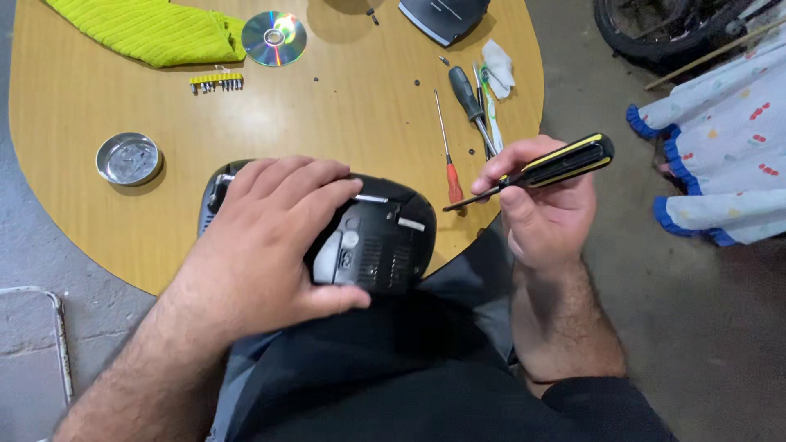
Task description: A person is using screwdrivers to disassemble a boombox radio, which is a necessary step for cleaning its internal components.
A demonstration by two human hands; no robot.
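Note:
My left hand [262,245] lies over a black rounded electronic device [385,237], gripping it at the near edge of the wooden table [344,106]. The device shows grey buttons and vent slots on its exposed side. My right hand [540,205] is raised to the right of the device and holds a screwdriver with a black and yellow handle [565,161]. Its shaft points left toward the device and stops short of touching it.
On the table lie a red-handled screwdriver [449,160], a dark screwdriver [468,94], a toothbrush [491,110], a white rag [498,65], a disc [274,38], a yellow bit holder [216,81], a metal dish [128,158], a green cloth [155,29] and a dark cover [442,16]. Patterned fabric [720,139] hangs at right.

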